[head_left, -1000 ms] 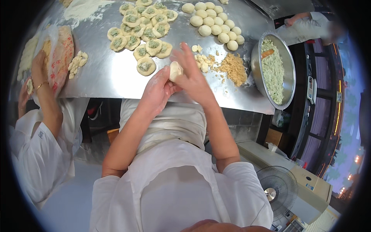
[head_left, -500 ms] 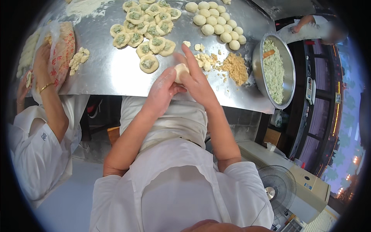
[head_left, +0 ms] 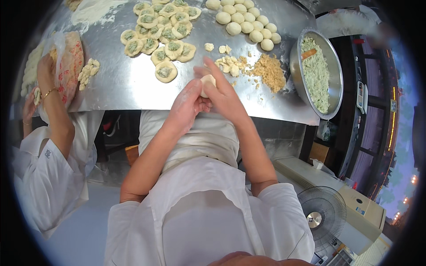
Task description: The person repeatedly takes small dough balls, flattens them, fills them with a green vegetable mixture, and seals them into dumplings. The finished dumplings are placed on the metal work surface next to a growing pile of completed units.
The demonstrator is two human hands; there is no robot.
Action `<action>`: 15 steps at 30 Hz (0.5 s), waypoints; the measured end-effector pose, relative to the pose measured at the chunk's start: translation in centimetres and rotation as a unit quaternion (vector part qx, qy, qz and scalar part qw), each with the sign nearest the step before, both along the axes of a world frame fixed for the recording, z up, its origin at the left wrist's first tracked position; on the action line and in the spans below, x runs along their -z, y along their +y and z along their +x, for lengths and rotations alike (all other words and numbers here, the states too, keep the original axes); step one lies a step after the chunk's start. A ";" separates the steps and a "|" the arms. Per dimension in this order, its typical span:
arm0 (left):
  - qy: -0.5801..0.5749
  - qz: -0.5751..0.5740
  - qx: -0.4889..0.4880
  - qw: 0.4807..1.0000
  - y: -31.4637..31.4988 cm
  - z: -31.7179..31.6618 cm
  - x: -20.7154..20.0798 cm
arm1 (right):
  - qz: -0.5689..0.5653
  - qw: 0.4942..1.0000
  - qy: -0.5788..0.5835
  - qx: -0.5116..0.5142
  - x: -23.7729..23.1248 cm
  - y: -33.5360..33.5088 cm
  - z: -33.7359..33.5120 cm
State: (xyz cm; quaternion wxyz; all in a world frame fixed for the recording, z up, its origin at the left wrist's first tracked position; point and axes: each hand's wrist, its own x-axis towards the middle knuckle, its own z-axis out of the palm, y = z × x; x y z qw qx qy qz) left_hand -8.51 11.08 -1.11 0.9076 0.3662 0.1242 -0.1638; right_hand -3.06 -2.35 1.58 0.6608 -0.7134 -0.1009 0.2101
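Note:
A small pale piece of dough (head_left: 207, 85) is held between my two hands just above the table's near edge. My left hand (head_left: 188, 105) has its fingers curled under the dough, with the thumb against its side. Around the other side wraps my right hand (head_left: 224, 95), its thumb on the dough and its index finger pointing away from me. The hands hide the dough's lower part. Beyond them lie several flattened dough rounds topped with pale green filling (head_left: 166, 71), some overlapping. To the right of these, several smooth dough balls (head_left: 247, 27) sit in a group.
Yellowish dough pieces (head_left: 229, 65) and a crumbly tan heap (head_left: 269, 73) lie on the metal table (head_left: 120, 88). A steel bowl (head_left: 339, 88) of green filling stands at the right edge. At left, a co-worker's hands work beside a red-printed bag (head_left: 73, 66). A fan (head_left: 321, 217) stands behind.
My right hand's fingers have drawn in closer around the dough, while both hands keep hold of it. The view has shifted slightly. A person at the far right has moved.

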 end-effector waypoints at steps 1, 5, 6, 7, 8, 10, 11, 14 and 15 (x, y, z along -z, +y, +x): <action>-0.022 -0.004 0.015 1.000 0.3 -0.2 1.3 | 0.056 0.996 0.076 -0.010 -0.9 -0.4 0.0; 0.011 -0.012 0.069 0.997 0.0 0.0 -0.1 | 0.001 0.997 0.053 -0.062 -2.1 -1.9 0.1; 0.024 -0.003 0.076 0.997 -0.4 0.1 -0.5 | -0.018 0.989 0.128 -0.070 -2.0 -2.0 0.3; 0.038 0.006 0.083 0.996 -0.7 0.3 -0.8 | -0.031 0.998 0.043 -0.035 -1.1 -1.6 0.1; 0.043 -0.008 0.052 0.998 -1.4 0.4 -1.3 | -0.045 0.998 -0.042 -0.002 0.6 -1.2 -0.2; 0.061 -0.028 -0.016 0.998 -2.1 0.2 -2.0 | -0.108 0.982 -0.150 0.029 1.8 -0.8 -0.7; 0.065 -0.037 -0.034 0.997 -2.1 0.1 -1.5 | -0.117 0.976 -0.183 0.031 2.0 -0.5 -1.0; 0.069 -0.065 -0.066 0.993 -1.4 -0.7 -0.2 | -0.067 0.987 -0.141 0.036 1.2 0.2 -1.6; 0.063 -0.077 -0.061 0.993 -1.2 -0.7 -0.4 | 0.000 0.999 -0.033 0.037 -0.4 0.0 -1.7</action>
